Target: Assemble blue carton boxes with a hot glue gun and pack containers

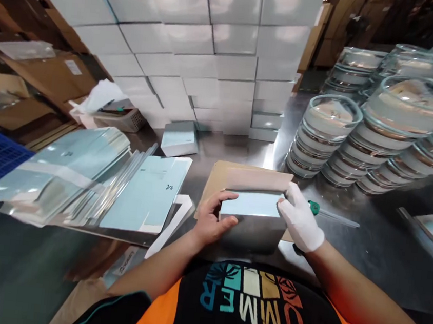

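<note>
While both hands grip one pale blue box (253,204) near the body — bare left hand (210,222), gloved right hand (300,220) — flat cartons (147,191) lie left, glass bowls (330,127) far right, stacked boxes (212,53) behind.

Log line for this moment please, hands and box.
left hand: bare, gripping box left end | right hand: gloved, on right end | box: on cardboard sheet | nearby: flat cartons, glass dishes

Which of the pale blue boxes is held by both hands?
The small box on the brown cardboard sheet, between left hand and gloved right hand. The single box behind lies untouched.
</note>
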{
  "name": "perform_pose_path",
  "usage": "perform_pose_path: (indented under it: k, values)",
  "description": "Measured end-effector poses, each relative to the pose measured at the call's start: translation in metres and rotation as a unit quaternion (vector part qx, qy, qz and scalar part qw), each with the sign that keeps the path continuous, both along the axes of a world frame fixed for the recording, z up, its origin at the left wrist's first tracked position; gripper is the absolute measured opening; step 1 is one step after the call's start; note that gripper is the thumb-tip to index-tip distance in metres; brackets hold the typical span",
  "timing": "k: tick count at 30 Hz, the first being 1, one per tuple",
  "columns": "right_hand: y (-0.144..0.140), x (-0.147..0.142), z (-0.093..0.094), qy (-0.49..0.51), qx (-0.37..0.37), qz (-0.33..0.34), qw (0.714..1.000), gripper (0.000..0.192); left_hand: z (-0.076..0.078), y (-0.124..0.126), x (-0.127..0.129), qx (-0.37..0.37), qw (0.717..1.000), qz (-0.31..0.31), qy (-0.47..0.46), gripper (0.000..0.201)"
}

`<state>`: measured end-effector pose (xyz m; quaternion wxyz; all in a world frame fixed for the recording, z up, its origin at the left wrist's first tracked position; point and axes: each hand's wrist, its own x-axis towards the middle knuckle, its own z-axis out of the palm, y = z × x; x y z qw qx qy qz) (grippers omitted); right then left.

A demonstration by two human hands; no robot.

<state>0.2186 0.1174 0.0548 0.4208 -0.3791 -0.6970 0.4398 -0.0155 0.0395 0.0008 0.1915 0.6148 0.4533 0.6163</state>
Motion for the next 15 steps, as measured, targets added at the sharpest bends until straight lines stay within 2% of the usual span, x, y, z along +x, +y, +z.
perform_pose_path:
  k: [3,5,7,9,15]
  values:
    - [-0.001,0.014,-0.008,-0.009,0.038,0.043,0.998,0.054,-0.004,0.0,0.0,0.054,0.998,-0.009,0.025,0.054]
    - [-0.003,0.023,-0.012,-0.005,0.098,0.088,0.991,0.066,-0.003,0.002,0.004,0.098,0.995,-0.026,0.009,0.046]
    - [-0.006,0.03,-0.014,0.002,0.167,0.12,0.979,0.058,-0.001,0.005,0.008,0.139,0.988,-0.055,-0.044,0.046]
    - [-0.009,0.035,-0.016,0.015,0.207,0.145,0.967,0.044,0.004,0.009,0.008,0.17,0.979,-0.084,-0.079,0.054]
    - [-0.013,0.036,-0.01,-0.009,0.244,0.185,0.952,0.039,0.02,0.009,-0.006,0.169,0.966,-0.164,0.103,0.033]
